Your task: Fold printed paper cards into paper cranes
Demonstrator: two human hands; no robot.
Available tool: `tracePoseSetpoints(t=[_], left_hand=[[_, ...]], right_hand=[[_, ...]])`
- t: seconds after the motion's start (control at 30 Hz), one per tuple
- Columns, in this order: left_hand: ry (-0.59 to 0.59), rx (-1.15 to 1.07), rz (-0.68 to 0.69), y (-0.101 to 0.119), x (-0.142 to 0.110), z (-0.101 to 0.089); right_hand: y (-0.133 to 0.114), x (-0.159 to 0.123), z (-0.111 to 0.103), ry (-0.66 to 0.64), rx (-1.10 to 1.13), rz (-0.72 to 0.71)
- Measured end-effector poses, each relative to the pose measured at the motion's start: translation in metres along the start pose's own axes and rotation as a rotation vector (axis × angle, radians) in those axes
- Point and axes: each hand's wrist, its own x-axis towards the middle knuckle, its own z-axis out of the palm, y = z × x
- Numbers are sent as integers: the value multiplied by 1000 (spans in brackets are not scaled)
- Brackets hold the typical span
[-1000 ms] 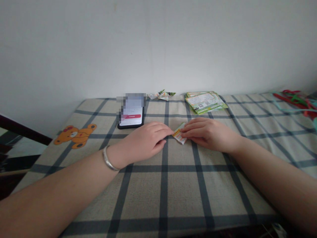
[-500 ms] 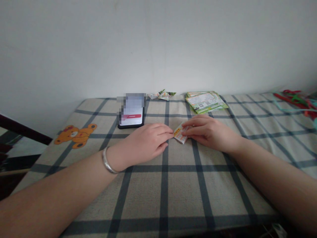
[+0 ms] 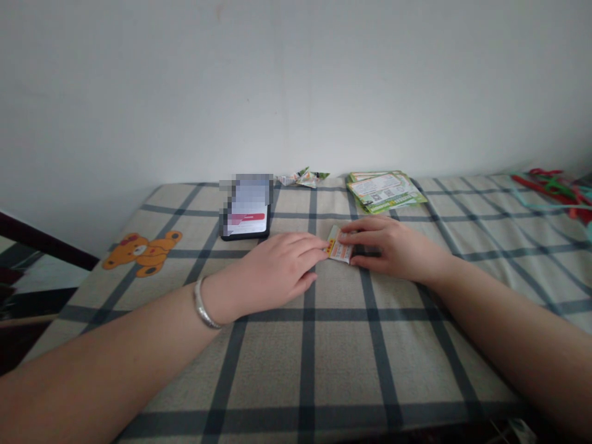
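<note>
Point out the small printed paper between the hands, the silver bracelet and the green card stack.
Small printed paper (image 3: 340, 251): head view, on its printed face.
Silver bracelet (image 3: 201, 306): head view, on the band's outer side.
Green card stack (image 3: 386, 190): head view, on its top face.

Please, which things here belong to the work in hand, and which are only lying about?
In work: small printed paper, left hand, right hand; probably leaflet stack, folded-looking pieces.
Apparently just lying about: phone, bear picture, red and green strips.
</note>
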Motion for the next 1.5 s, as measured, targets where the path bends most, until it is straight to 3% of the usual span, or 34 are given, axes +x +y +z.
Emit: tracePoseSetpoints(t=[0.97,1.23,1.5], left_hand=[[49,-104,-8,1,2,2],[40,-158,-151,1,3,2],[36,-177,-138,-1,2,3]], right_hand=[[-8,3,7,52,-18,12],[-11,4,6,24,-7,33],[-8,3,8,20,18,16]])
